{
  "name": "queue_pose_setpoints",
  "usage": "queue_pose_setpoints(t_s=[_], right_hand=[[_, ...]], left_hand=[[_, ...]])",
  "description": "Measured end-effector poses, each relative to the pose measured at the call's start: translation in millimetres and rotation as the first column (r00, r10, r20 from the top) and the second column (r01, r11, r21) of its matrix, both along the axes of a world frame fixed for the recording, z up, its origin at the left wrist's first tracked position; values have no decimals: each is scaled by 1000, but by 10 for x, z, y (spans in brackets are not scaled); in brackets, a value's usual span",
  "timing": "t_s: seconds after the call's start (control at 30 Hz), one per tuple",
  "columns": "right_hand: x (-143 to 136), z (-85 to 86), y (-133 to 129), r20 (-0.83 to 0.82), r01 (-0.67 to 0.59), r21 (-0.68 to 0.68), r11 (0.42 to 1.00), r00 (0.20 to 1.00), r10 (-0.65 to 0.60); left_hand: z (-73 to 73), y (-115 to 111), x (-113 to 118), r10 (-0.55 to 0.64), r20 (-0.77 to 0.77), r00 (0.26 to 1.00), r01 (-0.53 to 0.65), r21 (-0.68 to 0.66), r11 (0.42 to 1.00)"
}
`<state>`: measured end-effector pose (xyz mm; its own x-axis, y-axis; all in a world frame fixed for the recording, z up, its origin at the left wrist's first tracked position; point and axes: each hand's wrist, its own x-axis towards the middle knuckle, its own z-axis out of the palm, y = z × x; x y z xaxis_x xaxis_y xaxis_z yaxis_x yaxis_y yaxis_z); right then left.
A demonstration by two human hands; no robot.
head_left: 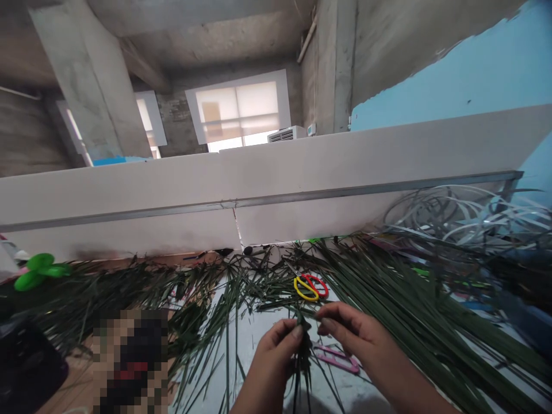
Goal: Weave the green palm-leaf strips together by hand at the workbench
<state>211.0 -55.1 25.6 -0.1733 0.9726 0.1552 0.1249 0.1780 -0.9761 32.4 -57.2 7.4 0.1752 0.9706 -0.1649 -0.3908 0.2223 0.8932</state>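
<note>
Leaf strips (305,352) in the left hand (277,349) are dark green. Beyond it, scissors (305,278) have yellow and red handles (311,299).

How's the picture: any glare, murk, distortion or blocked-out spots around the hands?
Head view: window glares, nearly washed out; head view: pillar leans, likely wide-angle distortion; head view: pixelated patch hides what's at lower left; head view: left hand and right hand read clearly, but the held strips are too dark to separate.
</note>
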Motion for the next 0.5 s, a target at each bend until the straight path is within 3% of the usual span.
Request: queue_pose_setpoints(t_s=[0.2,0.37,0.5], right_hand=[[-157,-121,-88,-26,-223,-145,964,975,222],[-332,-282,-188,-127,-370,-203,907,928,350],[-382,-402,-211,-221,-386,-229,894,915,338]], left_hand=[[74,51,-100,186,170,968,-191,18,981],[76,24,-107,203,210,956,-214,31,976],[36,86,-98,190,187,964,-196,13,981]])
